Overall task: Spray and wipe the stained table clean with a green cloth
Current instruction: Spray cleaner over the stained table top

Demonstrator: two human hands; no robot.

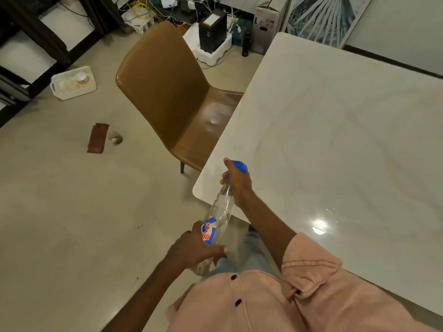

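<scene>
Left hand (191,248): low centre of the frame, grip curled round the base of the spray bottle (219,219), steadying it.
Right hand (237,185): just above, grip clamped on the bottle's neck under the blue spray head (239,166).
Bottle: clear, tilted, nozzle toward the worktop's near-left corner.
Worktop (335,130): pale and glossy, filling the right of the frame; stains faint, hard to make out.
Green cloth: not in view.
Chair (172,97): brown, tucked at the worktop's left edge, upper centre.
Doing it well: likely keep the nozzle over the worktop, not the floor; mist evenly before wiping.
</scene>
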